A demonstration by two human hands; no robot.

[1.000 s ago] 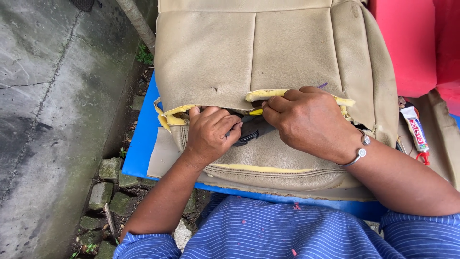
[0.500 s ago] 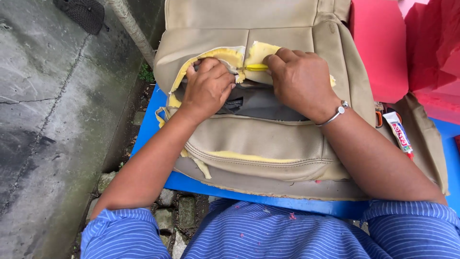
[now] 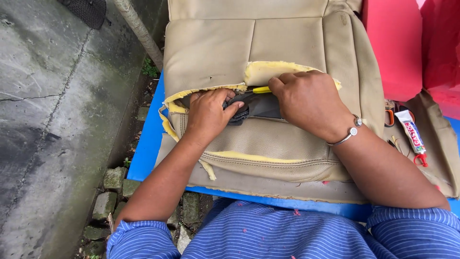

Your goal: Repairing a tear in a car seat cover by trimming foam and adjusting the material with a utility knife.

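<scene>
A tan leather seat cover (image 3: 220, 52) with yellow foam backing lies on a blue table (image 3: 148, 144). A long tear runs across its middle, showing yellow foam edges and a dark lining (image 3: 261, 106) inside. My left hand (image 3: 208, 114) presses on the left part of the tear, fingers curled at the dark lining. My right hand (image 3: 306, 101), with a metal bracelet on the wrist, grips the upper flap of the tear and a yellow-handled tool (image 3: 261, 89) that pokes out from under its fingers. The tool's tip is hidden.
A glue tube (image 3: 413, 136) and orange-handled scissors (image 3: 389, 115) lie on the cover at the right. Red fabric (image 3: 397, 43) stands at the back right. A concrete floor (image 3: 52, 110) and a pole (image 3: 139, 31) are at the left, past the table's edge.
My view has shifted, so the cover sits differently in frame. Both hands stay at the tear. The upper flap is now lifted more at the right, and the yellow tool handle shows.
</scene>
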